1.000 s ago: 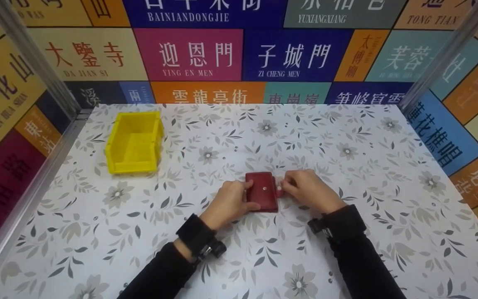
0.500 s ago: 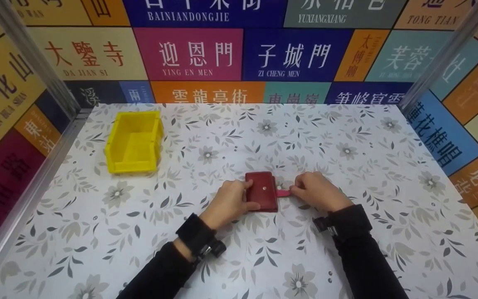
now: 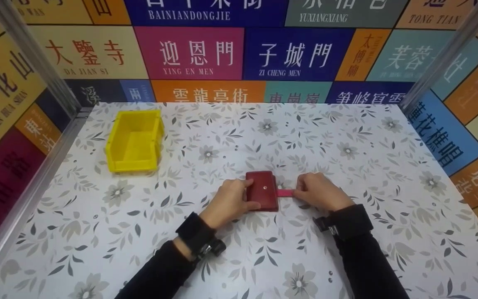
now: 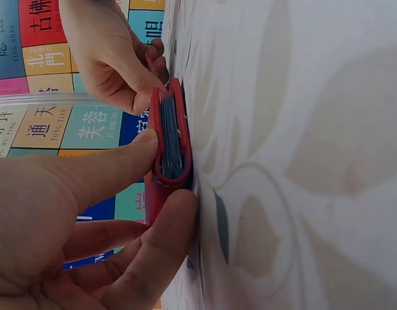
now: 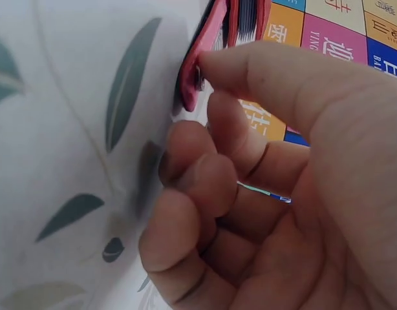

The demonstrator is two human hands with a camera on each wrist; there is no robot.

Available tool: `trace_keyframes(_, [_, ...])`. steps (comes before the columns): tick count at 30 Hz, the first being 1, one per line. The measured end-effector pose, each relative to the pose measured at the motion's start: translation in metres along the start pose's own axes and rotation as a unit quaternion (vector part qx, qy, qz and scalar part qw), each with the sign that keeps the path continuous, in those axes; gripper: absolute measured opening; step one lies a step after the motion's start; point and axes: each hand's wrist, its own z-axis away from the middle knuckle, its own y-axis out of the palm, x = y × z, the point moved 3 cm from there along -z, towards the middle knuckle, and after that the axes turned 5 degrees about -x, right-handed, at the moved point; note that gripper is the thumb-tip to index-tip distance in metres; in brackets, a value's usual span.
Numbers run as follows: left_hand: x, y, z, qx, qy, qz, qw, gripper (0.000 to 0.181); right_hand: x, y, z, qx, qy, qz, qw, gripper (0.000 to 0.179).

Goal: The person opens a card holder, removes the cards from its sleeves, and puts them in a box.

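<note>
A small red leather wallet (image 3: 259, 197) lies on the floral tabletop, its silver snap stud facing up. Its narrow pinkish-red strap (image 3: 285, 193) sticks out flat to the right. My left hand (image 3: 230, 199) grips the wallet by its left side, thumb and fingers around the edge. In the left wrist view, a stack of cards or sleeves (image 4: 171, 139) shows between the covers. At the strap's free end, my right hand (image 3: 321, 192) holds the tip, and the right wrist view shows the thumb (image 5: 227, 68) on the strap beside its snap, the other fingers curled below.
A yellow open-front plastic bin (image 3: 133, 167) stands at the back left of the table (image 3: 206, 128). Walls of colourful sign panels (image 3: 197, 54) enclose the back and sides, with metal posts at the corners. Black cameras are strapped to both wrists.
My right hand has moved right, away from the wallet, drawing the strap out straight so more of it shows. The left hand and wallet have stayed in place.
</note>
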Motion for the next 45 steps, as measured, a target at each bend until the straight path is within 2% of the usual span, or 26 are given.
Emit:
trace_keyframes(3, [-0.002, -0.001, 0.000, -0.002, 0.009, -0.007, 0.9999, 0.069, 0.001, 0.000, 0.000, -0.001, -0.005, -0.004, 1.0000, 0.014])
trace_keyframes(9, [-0.008, -0.002, -0.001, -0.007, 0.032, -0.059, 0.9977, 0.067, 0.002, 0.000, -0.001, -0.005, -0.018, -0.002, 0.9998, 0.010])
trace_keyframes(13, [-0.014, 0.000, -0.003, -0.004, 0.036, -0.061, 0.9975, 0.072, 0.003, 0.000, -0.001, -0.012, -0.026, 0.005, 0.9996, 0.010])
trace_keyframes(18, [-0.021, 0.006, -0.006, -0.008, 0.065, -0.073, 0.9952, 0.073, 0.003, 0.001, -0.002, -0.016, -0.031, 0.007, 0.9994, 0.009])
trace_keyframes(21, [-0.025, 0.012, -0.008, -0.016, 0.083, -0.098, 0.9915, 0.075, 0.003, 0.002, -0.002, -0.019, -0.036, 0.010, 0.9991, 0.009])
trace_keyframes(27, [-0.029, 0.022, -0.010, -0.032, 0.095, -0.138, 0.9854, 0.072, 0.004, 0.004, -0.003, -0.021, -0.040, 0.011, 0.9989, 0.010])
trace_keyframes(36, [-0.029, 0.026, -0.010, -0.041, 0.109, -0.144, 0.9826, 0.065, 0.004, 0.004, -0.003, -0.022, -0.038, 0.020, 0.9989, 0.009])
trace_keyframes(45, [-0.034, 0.019, -0.007, -0.044, 0.121, -0.132, 0.9828, 0.060, 0.003, 0.003, -0.002, -0.026, -0.040, 0.021, 0.9987, 0.010])
